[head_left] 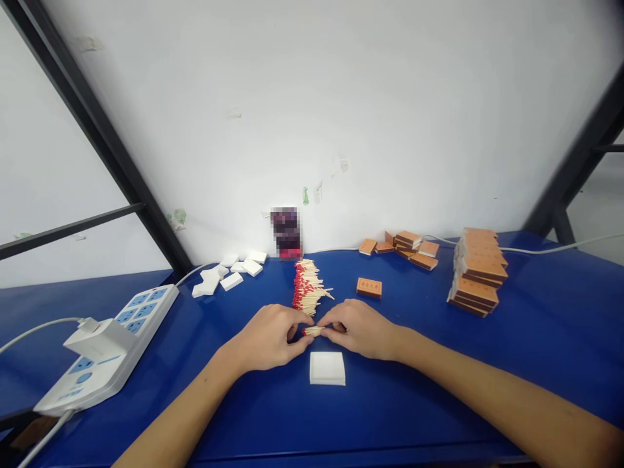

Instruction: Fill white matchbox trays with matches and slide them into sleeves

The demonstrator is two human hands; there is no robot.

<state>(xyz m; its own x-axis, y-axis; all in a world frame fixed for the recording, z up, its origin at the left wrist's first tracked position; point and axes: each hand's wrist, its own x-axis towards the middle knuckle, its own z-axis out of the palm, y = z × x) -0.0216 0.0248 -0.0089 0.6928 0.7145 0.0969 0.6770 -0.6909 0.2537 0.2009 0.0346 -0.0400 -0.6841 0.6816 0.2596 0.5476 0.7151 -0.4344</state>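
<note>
Between my two hands lies a small bundle of matches [313,331], red heads toward the left. My left hand [273,335] pinches it at the head end with thumb and forefinger. At the plain wooden end, my right hand [363,328] closes thumb and forefinger on the same bundle. Just beyond my fingers spreads a large pile of red-headed matches [309,286]. Nearer to me, a white matchbox tray [327,368] rests on the blue table. Right of the pile sits a single orange matchbox sleeve [369,287].
A stack of orange matchboxes [475,273] stands at the right, with a loose heap of orange boxes [409,244] by the wall. Several white trays [231,281] lie back left. A white power strip [146,325] with a plugged-in adapter [100,341] occupies the left side.
</note>
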